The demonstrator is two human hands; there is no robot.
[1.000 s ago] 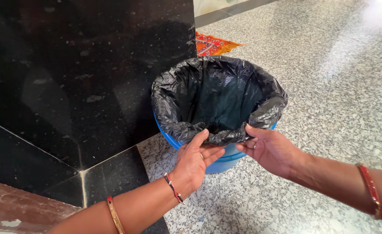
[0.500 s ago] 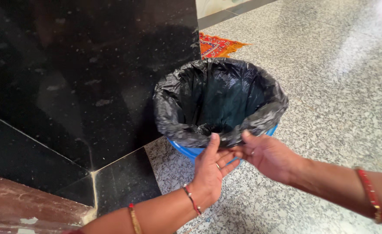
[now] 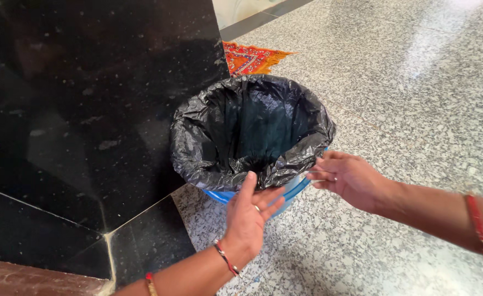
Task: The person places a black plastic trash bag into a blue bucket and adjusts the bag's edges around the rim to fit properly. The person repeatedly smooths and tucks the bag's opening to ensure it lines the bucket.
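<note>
**Both hands at the folded edge of the bin liner**

We see the left hand [image 3: 249, 211] raised at the near rim of the blue bin [image 3: 296, 185], palm turned inward, its fingers [image 3: 271, 196] spread loosely apart and its thumb tip touching the folded-over edge of the black liner [image 3: 249, 129]. Nothing is clamped in it. The right hand [image 3: 351, 178] sits just beside the bin's near right side, fingers [image 3: 325, 169] extended and slightly apart, their tips at or just short of the liner's hem; from this angle we cannot quite tell whether they touch the plastic or only hover by it.

The liner lies directly beyond the fingertips of both hands, draped over the whole rim and hanging open inside the bin. Only a strip of blue shows below the fold, between the two hands. The bin stands on the speckled stone floor [image 3: 417, 98], its left side close against the black polished wall [image 3: 88, 98]. Beyond the bin, well away from the fingers, a corner of an orange patterned mat [image 3: 249, 57] lies on the floor
</note>
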